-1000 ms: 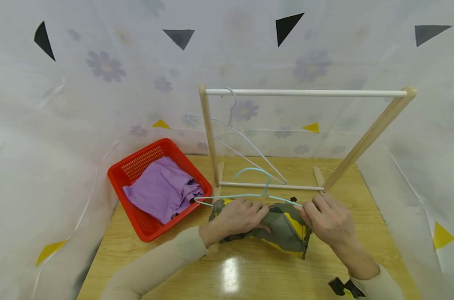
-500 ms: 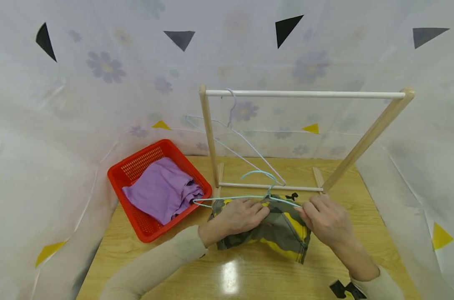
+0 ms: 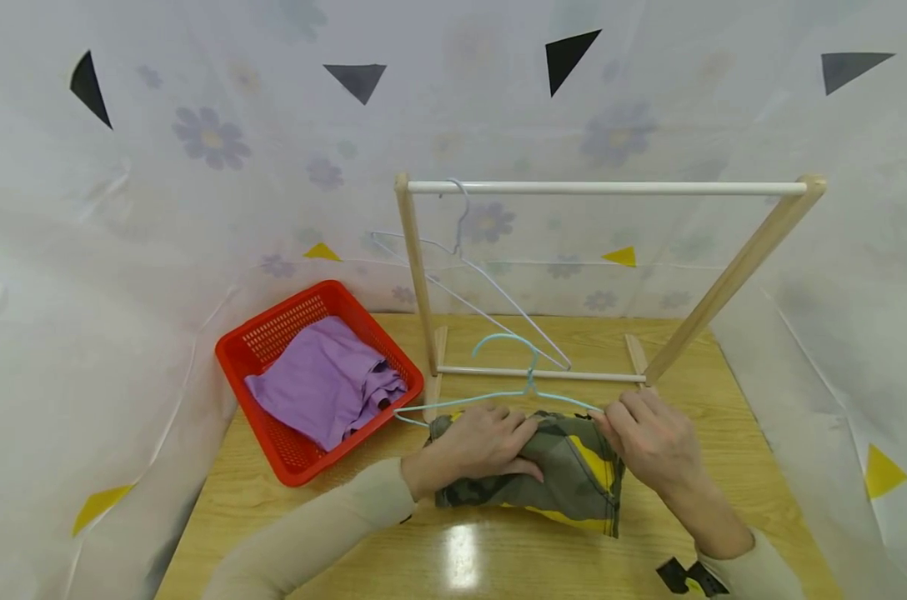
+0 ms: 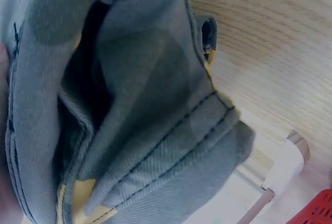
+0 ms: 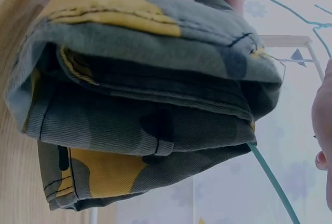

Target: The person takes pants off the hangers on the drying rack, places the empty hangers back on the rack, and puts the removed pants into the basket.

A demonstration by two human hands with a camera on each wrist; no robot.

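1. Nearest on my feed: the camouflage garment [image 3: 566,458], bunched over the bench [image 3: 393,558], partly beneath the left grip [image 3: 483,442]. Whether its lower edge touches the bench, I cannot tell.
2. Handling, my assessment: light and soft, stiffer along the seams; unlikely to slip or break, but prone to fold in on itself. Best hold: the doubled, stitched edge, which should keep the opening in shape.
3. Left grip: laid over the garment's upper part, holding fabric between fingers and thumb.
4. Right grip [image 3: 652,437]: pinching the right end of the teal hanger [image 3: 531,385], just beside the garment.
5. Teal hanger: hook upward, left end protruding past the garment. Its lower bar is largely covered; I cannot confirm whether it is threaded through.
6. Red basket [image 3: 292,318], to the left: contains a crumpled purple cloth [image 3: 322,379].
7. Rack [image 3: 611,189], beyond: 1 pale hanger [image 3: 458,248] hooked over its top, near the left end.
8. Farthest: flower-printed curtain [image 3: 161,233].
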